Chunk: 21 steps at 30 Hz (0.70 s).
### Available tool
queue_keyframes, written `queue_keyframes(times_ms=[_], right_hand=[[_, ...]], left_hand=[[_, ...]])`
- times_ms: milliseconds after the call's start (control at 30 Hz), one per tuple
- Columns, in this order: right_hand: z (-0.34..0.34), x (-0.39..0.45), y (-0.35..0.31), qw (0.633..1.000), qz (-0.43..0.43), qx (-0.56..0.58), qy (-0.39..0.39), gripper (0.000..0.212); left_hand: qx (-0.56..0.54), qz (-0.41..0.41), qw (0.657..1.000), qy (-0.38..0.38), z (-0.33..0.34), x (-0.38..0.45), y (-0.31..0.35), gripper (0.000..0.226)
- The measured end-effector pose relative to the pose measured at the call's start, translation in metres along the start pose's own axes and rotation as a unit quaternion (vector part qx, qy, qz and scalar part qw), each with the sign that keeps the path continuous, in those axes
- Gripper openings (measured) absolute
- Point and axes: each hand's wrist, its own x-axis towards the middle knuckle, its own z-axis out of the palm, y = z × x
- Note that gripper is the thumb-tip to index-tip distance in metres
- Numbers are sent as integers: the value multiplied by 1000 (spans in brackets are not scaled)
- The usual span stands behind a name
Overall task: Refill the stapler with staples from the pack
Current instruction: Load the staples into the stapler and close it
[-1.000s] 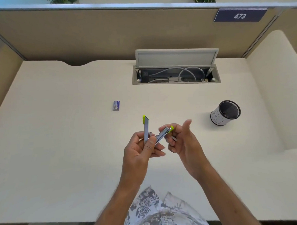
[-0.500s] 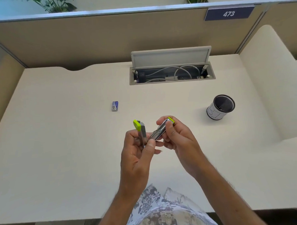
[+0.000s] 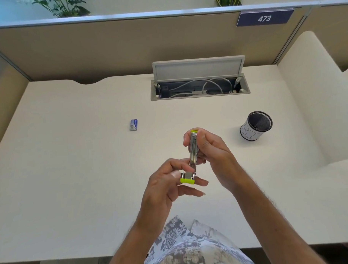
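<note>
A small metal stapler (image 3: pixel 193 151) with lime-green ends is held above the desk, swung fully open so its two halves lie almost in one line. My right hand (image 3: pixel 211 150) grips the far half, fingers curled round the metal channel near its green tip. My left hand (image 3: pixel 171 183) pinches the near half by its green end. The staple pack (image 3: pixel 133 125), a small blue and grey box, lies on the desk to the left, apart from both hands.
A mesh pen cup (image 3: pixel 255 126) stands at the right. An open cable hatch (image 3: pixel 199 85) with cords sits at the back of the cream desk (image 3: pixel 71 165). Partition walls close the back and sides; a raised cream ledge (image 3: pixel 306 97) runs along the right.
The stapler's halves have swung from a narrow V to almost straight. My left hand has brought its green end down towards me; my right hand has closed round the far half.
</note>
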Motion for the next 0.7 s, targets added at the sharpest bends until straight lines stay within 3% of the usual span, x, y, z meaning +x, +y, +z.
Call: queue_keyframes(times_ms=[67, 167, 400, 700], right_hand=[[-2, 0, 0, 999, -7, -28, -27, 39], [-2, 1, 2, 997, -11, -63, -51, 40], [-6, 1, 16, 998, 46, -29, -22, 40], [-3, 0, 35, 990, 141, -3, -13, 40]], left_hand=[[-15, -42, 999, 29, 3, 2, 0, 31], [-4, -70, 995, 71, 8, 2, -7, 22], [18, -172, 983, 57, 6, 3, -10, 32], [42, -190, 978, 73, 3, 6, -19, 21]])
